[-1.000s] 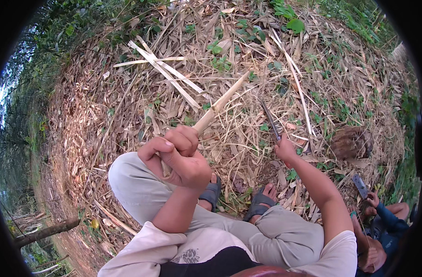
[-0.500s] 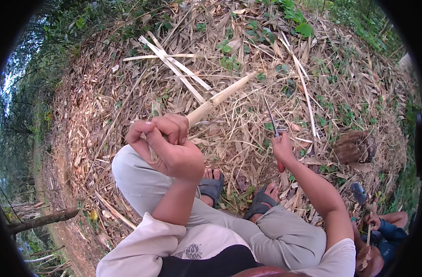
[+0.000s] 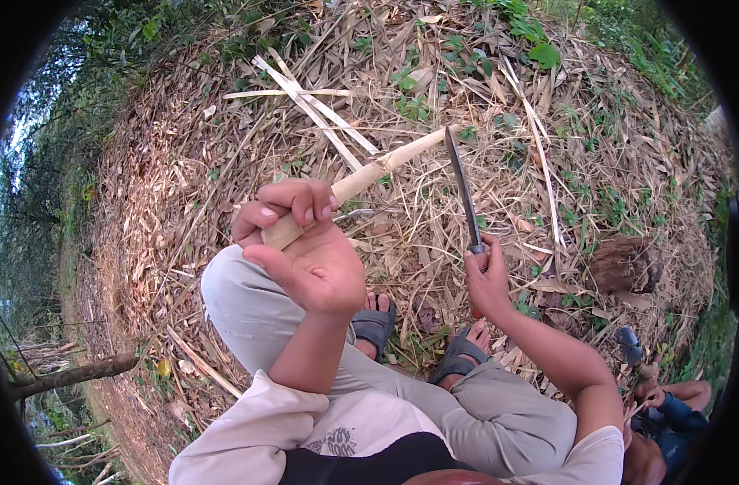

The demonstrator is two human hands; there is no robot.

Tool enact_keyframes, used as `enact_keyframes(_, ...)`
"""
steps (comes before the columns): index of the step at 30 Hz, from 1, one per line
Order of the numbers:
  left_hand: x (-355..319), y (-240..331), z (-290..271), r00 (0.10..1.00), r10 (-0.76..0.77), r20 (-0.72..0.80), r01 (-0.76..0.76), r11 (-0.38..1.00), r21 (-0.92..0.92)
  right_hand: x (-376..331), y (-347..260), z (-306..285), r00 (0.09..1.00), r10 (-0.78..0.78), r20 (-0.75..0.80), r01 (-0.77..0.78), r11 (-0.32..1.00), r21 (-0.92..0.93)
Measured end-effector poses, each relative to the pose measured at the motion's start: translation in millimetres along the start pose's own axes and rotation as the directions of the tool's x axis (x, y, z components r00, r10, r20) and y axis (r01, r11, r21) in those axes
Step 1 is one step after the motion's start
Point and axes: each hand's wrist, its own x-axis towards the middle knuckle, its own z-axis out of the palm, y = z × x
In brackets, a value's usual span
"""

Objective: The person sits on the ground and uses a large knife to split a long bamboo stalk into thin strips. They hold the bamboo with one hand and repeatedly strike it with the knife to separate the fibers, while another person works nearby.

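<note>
A pale, split bamboo piece [image 3: 402, 155] with a raised joint slants away from my left hand [image 3: 309, 242] toward the upper right. The fingers of that hand curl over its near end, while the thumb stands off below it. In my right hand [image 3: 488, 279] is a knife [image 3: 463, 190] with a long dark blade; a bit of its red handle shows under the fist. The blade points away from me, its tip by the far end of the bamboo. Whether the two touch I cannot tell.
Dry leaves and straw cover the ground. Pale bamboo strips [image 3: 325, 121] lie crossed beyond my left hand, and more strips [image 3: 538, 149] lie at the far right. A wood stump [image 3: 624, 265] sits right of my right hand. Another person [image 3: 669, 420] is at the lower right.
The knife has risen and turned, bringing its blade to the bamboo's far end. My left thumb has moved off the bamboo, uncovering its near end.
</note>
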Motion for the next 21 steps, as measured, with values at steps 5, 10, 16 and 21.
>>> enact_keyframes(5, 3.1, 7.2, 0.7, 0.983, -0.051, 0.175, 0.045, 0.998, 0.034, -14.9, -51.2, 5.1, 0.989, -0.147, 0.006, 0.143, 0.974, 0.173)
enact_keyframes(10, 8.8, 11.3, -3.5, 0.883, -0.112, 0.456, 0.087, 0.993, 0.075, -19.1, -98.1, 1.8, 0.941, -0.298, 0.162, 0.282, 0.953, 0.111)
enact_keyframes(16, -6.6, 13.7, -0.9, 0.905, -0.079, 0.419, 0.002, 0.984, 0.180, -21.0, -132.6, -10.1, 0.860, -0.408, 0.307, 0.430, 0.903, -0.007)
enact_keyframes(21, -15.7, 9.9, 7.7, 0.943, -0.007, 0.334, -0.071, 0.973, 0.220, -17.9, -135.0, -9.7, 0.753, -0.589, 0.295, 0.631, 0.773, -0.065)
